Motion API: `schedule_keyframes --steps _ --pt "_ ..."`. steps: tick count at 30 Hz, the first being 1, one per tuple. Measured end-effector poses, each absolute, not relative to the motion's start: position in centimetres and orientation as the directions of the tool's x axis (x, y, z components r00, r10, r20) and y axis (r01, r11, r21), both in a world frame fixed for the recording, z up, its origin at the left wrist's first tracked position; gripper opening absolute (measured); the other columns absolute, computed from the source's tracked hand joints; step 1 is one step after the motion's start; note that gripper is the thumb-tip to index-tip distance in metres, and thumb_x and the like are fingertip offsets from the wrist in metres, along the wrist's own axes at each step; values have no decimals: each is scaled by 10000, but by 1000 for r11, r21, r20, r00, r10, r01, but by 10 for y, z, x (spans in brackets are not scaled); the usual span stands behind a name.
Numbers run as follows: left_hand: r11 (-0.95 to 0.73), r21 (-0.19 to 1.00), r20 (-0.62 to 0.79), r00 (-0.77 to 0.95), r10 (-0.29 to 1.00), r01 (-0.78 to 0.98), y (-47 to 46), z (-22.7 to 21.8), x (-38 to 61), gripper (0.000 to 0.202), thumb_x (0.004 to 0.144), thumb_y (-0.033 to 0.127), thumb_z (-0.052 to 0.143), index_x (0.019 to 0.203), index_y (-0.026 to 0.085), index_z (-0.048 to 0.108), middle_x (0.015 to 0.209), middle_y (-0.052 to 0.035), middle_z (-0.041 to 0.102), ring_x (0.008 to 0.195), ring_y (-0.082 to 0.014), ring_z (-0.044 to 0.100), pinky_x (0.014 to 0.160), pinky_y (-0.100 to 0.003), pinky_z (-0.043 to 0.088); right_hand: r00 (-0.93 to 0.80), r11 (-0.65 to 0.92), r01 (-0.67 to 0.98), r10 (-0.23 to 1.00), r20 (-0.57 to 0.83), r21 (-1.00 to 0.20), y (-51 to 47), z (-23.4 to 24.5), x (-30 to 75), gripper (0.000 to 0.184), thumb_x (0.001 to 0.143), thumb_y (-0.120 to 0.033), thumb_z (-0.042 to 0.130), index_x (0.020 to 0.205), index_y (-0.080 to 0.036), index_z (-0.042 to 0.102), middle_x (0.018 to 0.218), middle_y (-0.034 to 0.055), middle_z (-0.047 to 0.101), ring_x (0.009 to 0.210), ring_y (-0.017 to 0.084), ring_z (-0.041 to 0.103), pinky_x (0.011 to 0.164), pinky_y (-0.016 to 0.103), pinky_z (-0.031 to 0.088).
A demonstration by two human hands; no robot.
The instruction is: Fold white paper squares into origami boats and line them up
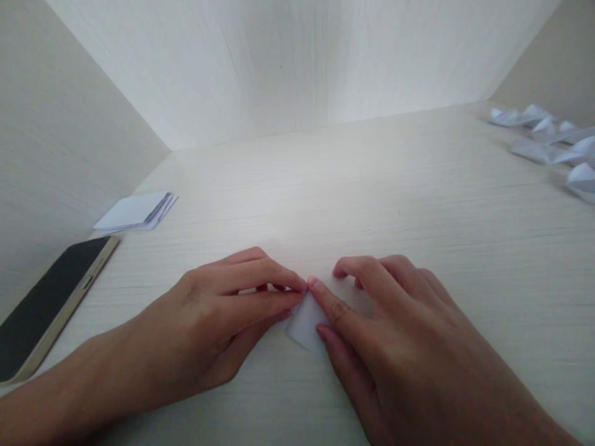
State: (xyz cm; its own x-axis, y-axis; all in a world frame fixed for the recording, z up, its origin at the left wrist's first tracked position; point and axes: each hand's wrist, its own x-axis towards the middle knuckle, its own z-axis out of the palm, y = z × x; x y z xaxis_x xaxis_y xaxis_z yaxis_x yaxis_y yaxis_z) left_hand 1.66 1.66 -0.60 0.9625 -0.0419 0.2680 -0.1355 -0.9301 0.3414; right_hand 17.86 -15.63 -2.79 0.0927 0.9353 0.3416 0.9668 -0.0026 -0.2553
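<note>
A small folded piece of white paper (307,325) lies on the table between my two hands, partly covered by fingers. My left hand (223,310) grips its upper left edge, thumb below and fingertips above. From the other side, my right hand (395,328) presses the paper's top corner with the index finger and rests its thumb on the right edge. The right hand's other fingers curl above the table. Both index fingertips nearly meet at the top corner. The paper's right part is hidden under the right hand.
A stack of white paper pieces (134,212) lies at the left by the side wall. Below it is a phone (51,303) with a dark screen. Several folded white paper shapes (553,139) sit at the far right. A pale back panel (297,68) rises behind the table.
</note>
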Motion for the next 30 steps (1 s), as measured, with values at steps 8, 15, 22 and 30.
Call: schedule_keyframes --steps 8,15,22,30 --pt "-920 384 230 973 10 -81 14 -1 18 264 952 77 574 1098 241 721 1162 -15 741 1045 -149 676 880 -227 569 99 -6 963 939 330 -270 -155 -27 179 268 929 -208 505 1038 -246 747 992 86 682 882 295 599 749 489 530" --pt "-921 382 213 977 13 -71 14 0 18 285 953 70 551 1088 254 722 1160 -25 740 1041 -174 683 861 -258 582 87 7 967 930 357 -254 -157 -31 181 274 918 -214 513 1039 -253 756 998 90 691 870 298 605 724 476 532" --pt "-924 376 217 976 16 -68 13 -1 19 251 962 74 553 1067 235 715 1144 -21 734 1017 -155 675 852 -237 568 87 7 969 926 367 -248 -156 -31 182 281 897 -191 522 1050 -247 751 979 87 688 855 298 605 715 477 535" --pt "-929 362 217 976 8 -73 12 0 17 258 966 68 532 1071 242 692 1155 -19 730 1019 -159 674 841 -247 566 80 11 971 927 365 -241 -153 -31 182 250 882 -195 547 1023 -239 749 968 95 683 844 289 601 707 453 528"
